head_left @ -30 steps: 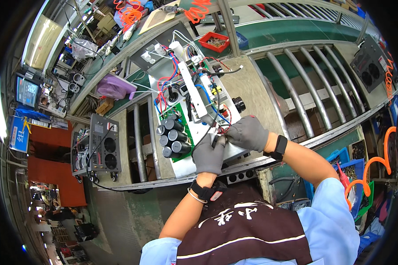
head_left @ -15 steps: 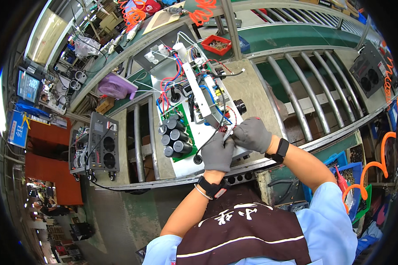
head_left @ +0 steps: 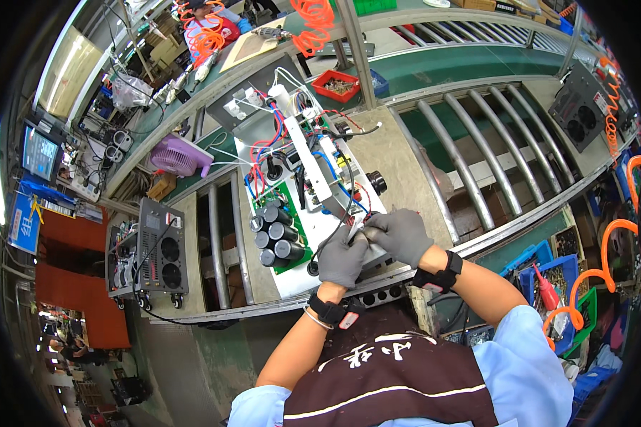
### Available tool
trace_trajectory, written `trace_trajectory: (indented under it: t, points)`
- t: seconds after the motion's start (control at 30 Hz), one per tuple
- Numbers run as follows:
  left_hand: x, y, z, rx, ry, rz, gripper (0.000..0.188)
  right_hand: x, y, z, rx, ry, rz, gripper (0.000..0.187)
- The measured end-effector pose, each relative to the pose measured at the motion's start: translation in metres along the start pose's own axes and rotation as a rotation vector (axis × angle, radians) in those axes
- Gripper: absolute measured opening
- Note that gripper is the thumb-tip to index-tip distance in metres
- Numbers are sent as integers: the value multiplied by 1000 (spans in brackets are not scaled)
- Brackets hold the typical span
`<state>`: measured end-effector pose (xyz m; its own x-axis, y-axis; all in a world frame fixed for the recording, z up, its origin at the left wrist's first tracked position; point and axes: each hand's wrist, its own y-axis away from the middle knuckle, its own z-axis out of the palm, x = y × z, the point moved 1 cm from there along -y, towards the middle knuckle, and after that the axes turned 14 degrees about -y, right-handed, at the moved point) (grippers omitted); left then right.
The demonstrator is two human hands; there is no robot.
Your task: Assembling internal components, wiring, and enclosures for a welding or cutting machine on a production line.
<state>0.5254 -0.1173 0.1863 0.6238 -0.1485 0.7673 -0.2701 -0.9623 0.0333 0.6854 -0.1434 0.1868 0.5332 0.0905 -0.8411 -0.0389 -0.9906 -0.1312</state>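
Wiring (head_left: pixel 358 220) rewards patience: left hand (head_left: pixel 341 259) and right hand (head_left: pixel 402 237) pinch it, fingers narrow (tips partly hidden from me); best keep the leads slack.

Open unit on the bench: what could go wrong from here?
1. The black cable runs close beside the left hand; it may snag if that hand moves.
2. The black cylinders stand just left of that hand; a slip could knock them.
3. The right hand works right up against the left, largely hiding what's between the fingertips, so a bad fit might go unseen.
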Motion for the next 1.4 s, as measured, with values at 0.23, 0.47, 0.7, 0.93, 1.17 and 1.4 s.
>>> trace_trajectory:
  t: [0.23, 0.47, 0.7, 0.93, 1.17, 1.4]
  points:
    - [16, 11, 0, 30, -145, 231, 17, 8, -6, 10, 143, 163, -193, 16]
    - [14, 12, -4, 58, -198, 402, 23, -3, -10, -2, 13, 26, 93, 24]
    - [5, 7, 3, 92, -262, 540, 18, -12, -29, 11, 140, 134, 336, 30]
    - [1, 8, 1, 17, -306, 592, 25, 4, -19, 27, 316, -361, 414, 28]
    - [-3, 6, 2, -3, -299, 600, 25, 9, -23, 29, 323, -353, 479, 25]
    - [-6, 3, 3, -40, -282, 599, 24, 2, -20, 20, 135, -246, 453, 33]
